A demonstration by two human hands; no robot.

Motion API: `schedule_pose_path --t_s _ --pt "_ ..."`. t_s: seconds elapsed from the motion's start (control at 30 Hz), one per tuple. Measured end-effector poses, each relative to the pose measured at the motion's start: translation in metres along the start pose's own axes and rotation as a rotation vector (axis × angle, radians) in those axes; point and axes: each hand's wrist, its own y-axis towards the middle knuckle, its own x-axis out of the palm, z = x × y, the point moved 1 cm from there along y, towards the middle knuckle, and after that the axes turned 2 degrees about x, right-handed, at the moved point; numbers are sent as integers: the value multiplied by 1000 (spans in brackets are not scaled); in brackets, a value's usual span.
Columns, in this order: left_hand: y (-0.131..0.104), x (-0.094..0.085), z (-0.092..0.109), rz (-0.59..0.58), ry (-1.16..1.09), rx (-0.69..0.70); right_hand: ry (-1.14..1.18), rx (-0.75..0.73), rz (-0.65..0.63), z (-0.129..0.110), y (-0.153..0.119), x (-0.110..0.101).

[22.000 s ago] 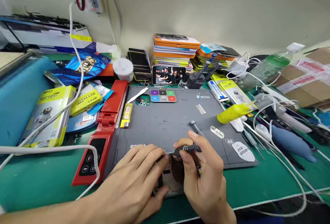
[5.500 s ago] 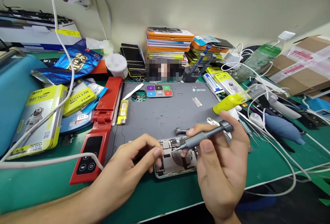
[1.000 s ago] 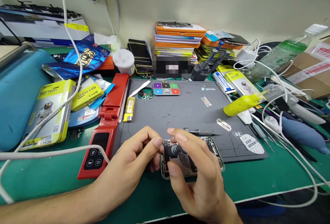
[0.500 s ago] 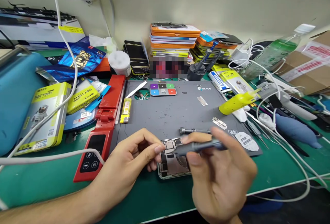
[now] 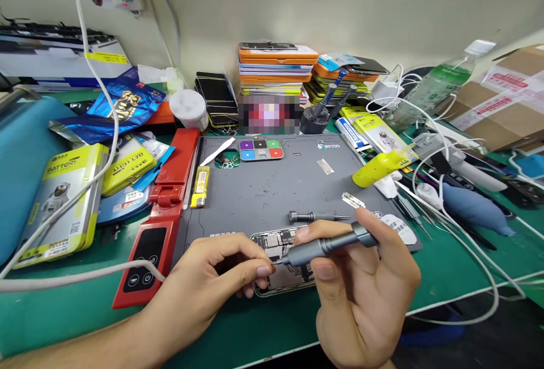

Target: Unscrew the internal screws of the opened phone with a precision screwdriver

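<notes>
In my right hand is a dark grey precision screwdriver, its shaft pointing left. Thumb and fingers wrap the knurled handle, and the index finger reaches along its wide end cap. My left hand is closed in a pinch right at the screwdriver's tip. Whatever lies between those fingertips is hidden. Below both hands lies an opened phone, its inner parts showing, partly covered by the fingers. A second screwdriver rests behind it on the grey work mat.
A razor blade, a yellow bottle and a small battery lie on the mat. Left of it stands a red folding device with a white cable. Battery boxes fill the left; cables and a blue blower lie right.
The screwdriver's tip has come to the left hand's pinched fingertips, and its handle is turned more into view. The whole view has shifted slightly.
</notes>
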Motion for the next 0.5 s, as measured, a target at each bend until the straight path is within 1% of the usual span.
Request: schedule_pose_path --t_s 0.13,0.23,0.3,0.4,0.43,0.5 --pt "0 1 -1 -3 0 3 52 -3 -20 0 -1 -1" --pt "0 1 -3 -3 -1 18 32 -10 -10 0 0 -1" --pt "-1 1 -4 0 -5 28 22 -18 35 -1 1 0" --pt "-2 1 -5 10 -15 20 48 -10 143 0 1 1" --pt "-1 1 -5 14 -19 18 64 -1 162 0 1 1" --pt "-1 1 -5 30 -23 22 88 12 144 0 1 2"
